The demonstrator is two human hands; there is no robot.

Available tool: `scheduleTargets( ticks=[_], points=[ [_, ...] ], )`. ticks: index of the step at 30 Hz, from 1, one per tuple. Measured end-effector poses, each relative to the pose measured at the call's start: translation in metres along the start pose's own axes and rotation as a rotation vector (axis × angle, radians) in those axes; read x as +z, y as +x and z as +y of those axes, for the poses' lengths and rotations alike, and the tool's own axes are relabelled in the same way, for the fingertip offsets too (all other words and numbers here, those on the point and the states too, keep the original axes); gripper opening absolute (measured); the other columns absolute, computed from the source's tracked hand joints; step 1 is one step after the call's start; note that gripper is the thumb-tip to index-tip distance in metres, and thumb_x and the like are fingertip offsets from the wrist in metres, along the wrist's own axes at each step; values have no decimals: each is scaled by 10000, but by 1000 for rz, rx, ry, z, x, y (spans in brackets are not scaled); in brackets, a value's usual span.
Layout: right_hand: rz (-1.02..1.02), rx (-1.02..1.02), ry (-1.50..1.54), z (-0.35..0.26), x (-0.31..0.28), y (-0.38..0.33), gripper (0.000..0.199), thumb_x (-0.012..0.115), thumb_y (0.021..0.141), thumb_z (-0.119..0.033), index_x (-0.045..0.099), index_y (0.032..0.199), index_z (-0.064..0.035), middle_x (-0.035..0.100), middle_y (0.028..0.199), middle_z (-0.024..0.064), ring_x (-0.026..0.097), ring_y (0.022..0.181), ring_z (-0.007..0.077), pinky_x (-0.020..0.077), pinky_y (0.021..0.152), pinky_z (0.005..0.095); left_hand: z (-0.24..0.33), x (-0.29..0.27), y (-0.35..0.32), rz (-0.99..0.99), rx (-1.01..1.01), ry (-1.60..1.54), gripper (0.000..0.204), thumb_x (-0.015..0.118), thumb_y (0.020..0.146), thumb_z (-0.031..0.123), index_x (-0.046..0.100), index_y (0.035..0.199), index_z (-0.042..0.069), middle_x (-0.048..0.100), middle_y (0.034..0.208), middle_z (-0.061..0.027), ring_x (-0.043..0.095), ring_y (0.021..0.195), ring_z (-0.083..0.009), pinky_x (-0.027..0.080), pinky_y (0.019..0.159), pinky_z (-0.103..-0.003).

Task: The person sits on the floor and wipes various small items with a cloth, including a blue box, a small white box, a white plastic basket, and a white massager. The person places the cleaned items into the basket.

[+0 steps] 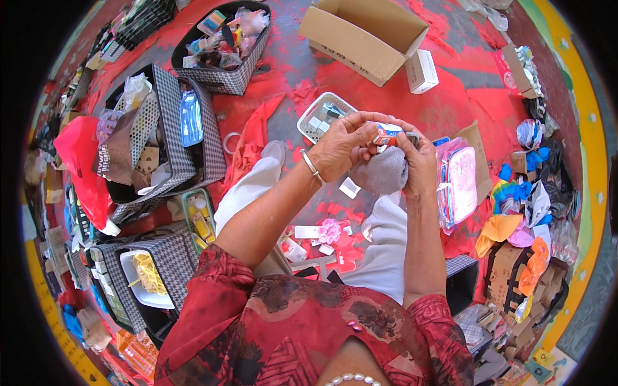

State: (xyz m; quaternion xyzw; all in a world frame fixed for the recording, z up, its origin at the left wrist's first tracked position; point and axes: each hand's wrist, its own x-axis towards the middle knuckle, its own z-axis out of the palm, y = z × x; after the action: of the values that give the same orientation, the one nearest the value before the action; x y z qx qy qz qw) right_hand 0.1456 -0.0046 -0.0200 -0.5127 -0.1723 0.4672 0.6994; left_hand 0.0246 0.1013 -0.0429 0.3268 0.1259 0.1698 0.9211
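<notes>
Both hands meet in front of me, above my lap. Fingers of my left hand [346, 147], which has a bangle at its wrist, pinch a small red, white and blue box [387, 134]. My right hand [420, 157] is closed round a soft grey cloth bundle [380, 170], its thumb near the box's right end. The bundle hangs just below the box; what is inside it, if anything, is hidden. Just beyond my left hand is a white plastic basket [308, 132] with small items in it. Right of my right hand lies a stack of pink clear pouches [460, 183].
An open cardboard box [344, 48] and a white carton [422, 72] stand ahead. Checked storage bins [167, 122] full of goods line the left. A pink flower [329, 230] and small cards lie between my legs. Colourful bags and balloons [515, 235] heap up at right.
</notes>
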Motion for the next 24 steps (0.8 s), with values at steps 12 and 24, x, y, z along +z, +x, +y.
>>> scheduleTargets(
  ticks=[12, 24],
  points=[
    [81, -312, -436, 23, 10, 5, 283, 669, 693, -99, 620, 956, -6, 626, 893, 92, 597, 802, 159, 466, 741, 271, 2, -16, 7, 122, 112, 440, 283, 496, 900, 215, 546, 1095, 16, 572, 918, -43, 574, 794, -121, 467, 664, -219],
    [193, -86, -727, 52, 8, -1, 324, 561, 790, -222, 597, 849, 95, 603, 765, 235, 585, 696, 320, 449, 660, 369, 0, -10, 5, 226, -67, 940, 318, 453, 914, 263, 473, 1188, 101, 565, 886, 2, 534, 766, -61, 427, 619, -186]
  ],
)
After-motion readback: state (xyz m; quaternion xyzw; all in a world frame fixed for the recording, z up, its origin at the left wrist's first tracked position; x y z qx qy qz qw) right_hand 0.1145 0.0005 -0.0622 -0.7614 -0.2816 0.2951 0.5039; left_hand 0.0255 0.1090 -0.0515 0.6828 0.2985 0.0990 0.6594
